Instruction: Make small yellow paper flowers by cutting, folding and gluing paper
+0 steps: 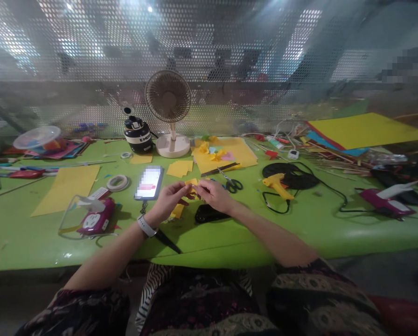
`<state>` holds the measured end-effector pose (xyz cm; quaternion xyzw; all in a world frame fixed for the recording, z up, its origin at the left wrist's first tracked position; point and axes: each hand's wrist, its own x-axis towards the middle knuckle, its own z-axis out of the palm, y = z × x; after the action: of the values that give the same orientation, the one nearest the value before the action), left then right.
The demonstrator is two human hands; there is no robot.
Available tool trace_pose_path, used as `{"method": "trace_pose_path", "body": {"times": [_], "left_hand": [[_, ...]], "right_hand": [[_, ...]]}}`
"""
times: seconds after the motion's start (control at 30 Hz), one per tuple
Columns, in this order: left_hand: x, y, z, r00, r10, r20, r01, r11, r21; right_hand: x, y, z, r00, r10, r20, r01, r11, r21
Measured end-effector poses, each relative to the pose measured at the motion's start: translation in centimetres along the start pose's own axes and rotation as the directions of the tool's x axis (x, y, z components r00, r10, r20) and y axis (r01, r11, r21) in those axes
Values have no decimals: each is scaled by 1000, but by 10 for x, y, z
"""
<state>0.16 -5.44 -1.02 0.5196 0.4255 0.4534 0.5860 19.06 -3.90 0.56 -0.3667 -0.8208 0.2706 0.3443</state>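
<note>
Both my hands meet over the middle of the green table (230, 242), pinching a small piece of yellow paper (191, 182) between them. The fingers of my left hand (172, 198) are closed on its left side; my right hand (214, 193) grips the right side. Part of the paper is hidden by my fingertips. Below my left hand lies another bit of yellow paper (177, 211). A black case-like object (209, 213) rests under my right hand. Scissors (233, 185) lie just beyond it, and a stack of yellow paper squares (179, 168) sits behind my hands.
A lit phone (149, 183) and tape roll (118, 183) lie left. Behind stand a fan (172, 144) and dark bottle (138, 135). Paper flowers (218, 154) rest on a yellow sheet (246, 156). Right are a yellow glue gun (278, 185), its cord and a purple power strip (387, 203).
</note>
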Motion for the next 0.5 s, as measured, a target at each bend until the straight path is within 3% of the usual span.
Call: {"method": "trace_pose_path", "body": {"times": [0.27, 0.5], "left_hand": [[0, -4, 1, 999, 10, -50, -12, 999, -47], [2, -3, -1, 998, -63, 11, 64, 990, -126]], "right_hand": [[0, 5, 0, 1000, 8, -9, -9, 1000, -22], [1, 2, 0, 998, 62, -3, -62, 993, -96]]}}
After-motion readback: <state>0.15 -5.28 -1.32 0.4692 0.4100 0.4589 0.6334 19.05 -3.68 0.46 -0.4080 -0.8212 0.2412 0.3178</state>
